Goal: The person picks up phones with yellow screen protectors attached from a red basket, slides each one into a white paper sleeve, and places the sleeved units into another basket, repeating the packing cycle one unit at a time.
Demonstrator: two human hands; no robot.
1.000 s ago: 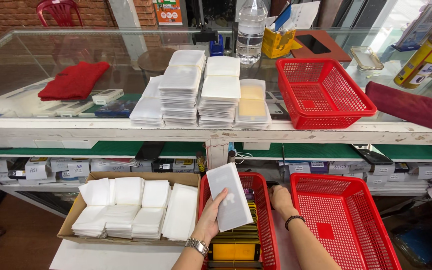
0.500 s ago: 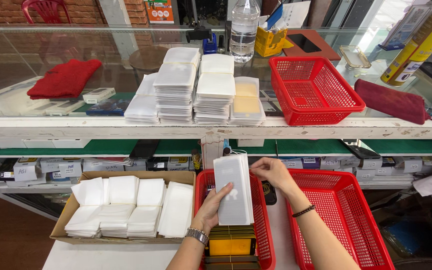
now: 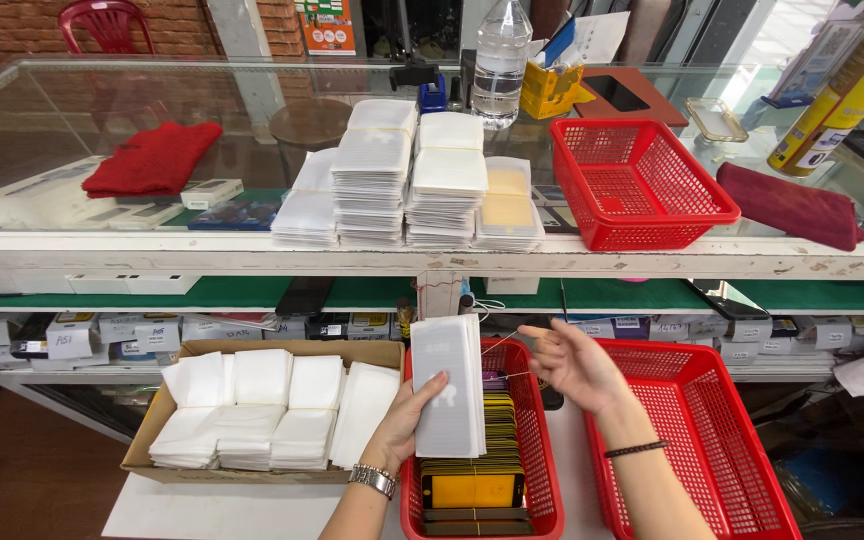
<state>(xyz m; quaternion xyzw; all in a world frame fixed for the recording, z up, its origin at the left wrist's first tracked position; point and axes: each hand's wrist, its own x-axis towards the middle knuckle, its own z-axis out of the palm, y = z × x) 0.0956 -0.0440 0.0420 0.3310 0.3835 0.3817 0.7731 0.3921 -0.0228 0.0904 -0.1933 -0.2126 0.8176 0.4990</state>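
While my left hand (image 3: 407,425) has the stack of white packets (image 3: 449,385) standing on end, thumb across the front and fingers wrapped behind, the grip is closed firmly on its lower half. The stack sits just above the near rim of the middle red basket (image 3: 549,470), right over the yellow packets (image 3: 472,488) lying in it.

My right hand (image 3: 577,365) is off to the side of the stack, not touching it, fingertips pinched on what looks like a thin rubber band (image 3: 504,345) stretched out from the stack's top edge. It's really fine, so I can't tell exactly how it loops.

My take on doing this bit well:
- Squeeze the stack low and square so the packets don't fan out. The top corner is already splaying a little.
- Pull the band straight sideways and level, because at an angle it'll likely drag the outer packet askew.
- Don't overstretch. A band that thin could snap or slip off my fingertips.
- Stay over the basket, so anything that slides out lands there and not on the worktop (image 3: 202,505).

The cardboard box (image 3: 152,430) of loose white packets is just left of my wrist, and the empty red basket (image 3: 712,430) is on the right.
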